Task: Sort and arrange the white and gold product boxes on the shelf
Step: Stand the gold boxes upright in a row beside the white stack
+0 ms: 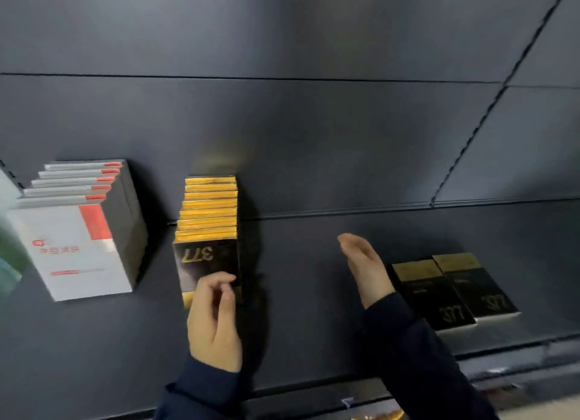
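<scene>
Your left hand (215, 319) has its grip curled against the lower face of the front gold box (204, 259). The fingertips are on it, but blur hides whether you pinch it or only steady it. That box closes the row of gold-topped boxes (208, 206), which stand upright one behind another and run back to the rear panel (282, 137). Its "377" reads upside down, so you are probably there to turn it or to press the row tight.

Your right hand (364, 269) is loose, its fingers straight and edge-on. It holds nothing and hovers over bare shelf (298, 319), between the row and the two black-and-gold boxes (439, 297). Those two lie flat, side by side and touching, and are not yet stood in the row, so they look like the next to bring over.

At the far left the white boxes (78, 250), marked in red, stand in their own row, well apart from the gold. The shelf is dark and matte. Seamed dark panels rise behind it and turn a corner at the right.
</scene>
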Demonstrator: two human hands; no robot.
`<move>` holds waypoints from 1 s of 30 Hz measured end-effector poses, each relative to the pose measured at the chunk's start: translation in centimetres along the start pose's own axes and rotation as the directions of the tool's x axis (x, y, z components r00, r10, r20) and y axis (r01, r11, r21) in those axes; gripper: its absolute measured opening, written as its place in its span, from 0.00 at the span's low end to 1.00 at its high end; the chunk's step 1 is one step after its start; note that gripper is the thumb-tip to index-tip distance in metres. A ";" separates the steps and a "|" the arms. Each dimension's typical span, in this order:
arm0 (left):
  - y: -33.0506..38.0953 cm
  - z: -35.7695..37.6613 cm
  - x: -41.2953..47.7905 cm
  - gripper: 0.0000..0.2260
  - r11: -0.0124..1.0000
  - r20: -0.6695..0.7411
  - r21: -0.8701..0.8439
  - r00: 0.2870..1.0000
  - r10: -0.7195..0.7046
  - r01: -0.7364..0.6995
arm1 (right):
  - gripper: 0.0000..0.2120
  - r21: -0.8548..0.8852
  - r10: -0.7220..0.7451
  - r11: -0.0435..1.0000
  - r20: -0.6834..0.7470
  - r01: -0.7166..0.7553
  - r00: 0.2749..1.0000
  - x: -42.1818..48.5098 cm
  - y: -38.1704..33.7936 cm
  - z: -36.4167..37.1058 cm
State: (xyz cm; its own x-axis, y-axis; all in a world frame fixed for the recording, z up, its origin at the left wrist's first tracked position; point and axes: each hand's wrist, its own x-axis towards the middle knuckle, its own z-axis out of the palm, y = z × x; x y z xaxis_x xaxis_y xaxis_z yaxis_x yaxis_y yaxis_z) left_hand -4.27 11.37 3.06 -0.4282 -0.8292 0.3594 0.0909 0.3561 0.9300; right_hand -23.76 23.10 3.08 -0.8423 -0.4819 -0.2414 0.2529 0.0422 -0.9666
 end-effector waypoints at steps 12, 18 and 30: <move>2.0 18.3 -7.6 0.15 0.795 0.643 0.101 0.571 -0.511 0.599 | 0.37 -0.691 0.059 0.541 -0.538 -0.480 0.841 -1.8 -1.9 -21.3; 2.8 22.7 -7.2 0.21 0.757 0.648 0.127 0.524 -0.553 0.641 | 0.37 -0.747 0.016 0.492 -0.506 -0.447 0.862 -2.5 -0.5 -21.6; 0.3 19.5 -1.7 0.04 0.646 0.547 -0.108 0.588 -0.597 0.756 | 0.11 -0.010 0.266 0.962 -0.200 -0.274 0.943 -1.8 -0.4 -16.9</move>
State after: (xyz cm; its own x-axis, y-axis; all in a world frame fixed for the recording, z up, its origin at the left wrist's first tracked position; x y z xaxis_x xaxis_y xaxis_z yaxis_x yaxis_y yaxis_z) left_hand -21.08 21.25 1.22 -0.7973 -0.4641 -0.3859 -0.1683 -0.4431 0.8805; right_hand -30.36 38.72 2.47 -0.8222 -0.2681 -0.5021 0.4689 0.1810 -0.8645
